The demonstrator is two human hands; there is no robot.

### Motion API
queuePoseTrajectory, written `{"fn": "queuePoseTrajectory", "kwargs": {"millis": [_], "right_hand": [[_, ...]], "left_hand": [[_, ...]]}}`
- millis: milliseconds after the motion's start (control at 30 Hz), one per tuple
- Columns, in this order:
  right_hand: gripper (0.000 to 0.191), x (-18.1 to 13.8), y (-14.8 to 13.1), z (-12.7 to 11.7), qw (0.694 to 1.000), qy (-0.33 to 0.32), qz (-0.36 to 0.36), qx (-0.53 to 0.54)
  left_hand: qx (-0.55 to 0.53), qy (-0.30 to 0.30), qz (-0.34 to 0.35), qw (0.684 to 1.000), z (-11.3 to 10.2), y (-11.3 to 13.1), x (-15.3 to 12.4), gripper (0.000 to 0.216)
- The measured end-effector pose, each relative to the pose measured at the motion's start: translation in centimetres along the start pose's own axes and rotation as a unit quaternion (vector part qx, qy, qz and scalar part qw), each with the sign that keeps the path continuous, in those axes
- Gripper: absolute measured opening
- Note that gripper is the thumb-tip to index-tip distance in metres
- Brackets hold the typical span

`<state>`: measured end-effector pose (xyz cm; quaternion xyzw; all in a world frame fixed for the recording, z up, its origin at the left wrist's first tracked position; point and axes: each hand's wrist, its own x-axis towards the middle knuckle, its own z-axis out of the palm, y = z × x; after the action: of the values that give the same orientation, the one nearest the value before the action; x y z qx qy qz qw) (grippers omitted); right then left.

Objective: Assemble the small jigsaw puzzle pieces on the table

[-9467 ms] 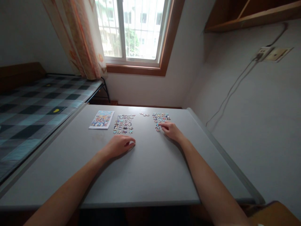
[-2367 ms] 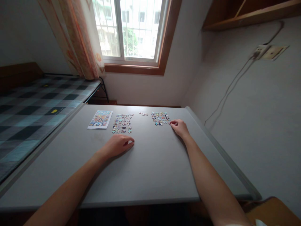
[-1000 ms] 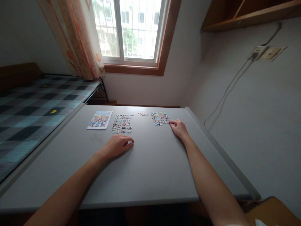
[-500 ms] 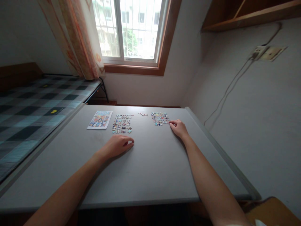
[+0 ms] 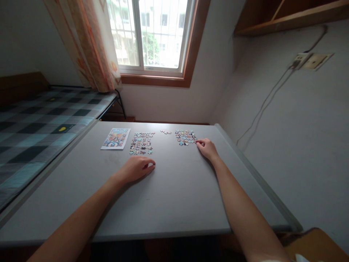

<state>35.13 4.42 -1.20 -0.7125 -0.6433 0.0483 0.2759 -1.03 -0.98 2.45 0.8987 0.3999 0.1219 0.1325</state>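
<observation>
My right hand [image 5: 207,148] rests on the grey table [image 5: 174,196] at the right edge of a cluster of small coloured puzzle pieces [image 5: 185,137], its fingertips pinched together against the outermost pieces. My left hand [image 5: 136,168] lies palm down on the bare table, fingers loosely curled with nothing visible in them, just below a second spread of loose puzzle pieces [image 5: 142,143]. A colourful picture card [image 5: 115,138] lies flat to the left of that spread. A few stray pieces [image 5: 165,132] sit between the two groups.
A bed with a dark checked cover [image 5: 35,127] runs along the table's left side. The wall [image 5: 294,131] borders the right edge, with a socket and cable [image 5: 308,61]. A window and curtain [image 5: 152,36] stand behind. A wooden chair corner [image 5: 316,247] shows at bottom right.
Since 9.5 s ago my right hand has moved from the lower left of the right cluster to its right edge. Over the last second nothing has visibly moved.
</observation>
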Motion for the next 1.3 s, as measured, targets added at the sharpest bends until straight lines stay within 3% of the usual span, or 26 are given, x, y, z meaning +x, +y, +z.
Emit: {"fn": "queuePoseTrajectory", "kwargs": {"millis": [1300], "right_hand": [[0.027, -0.13, -0.34, -0.25, 1.0, -0.001, 0.01, 0.005]], "left_hand": [[0.01, 0.003, -0.001, 1.0, -0.13, 0.08, 0.01, 0.028]]}}
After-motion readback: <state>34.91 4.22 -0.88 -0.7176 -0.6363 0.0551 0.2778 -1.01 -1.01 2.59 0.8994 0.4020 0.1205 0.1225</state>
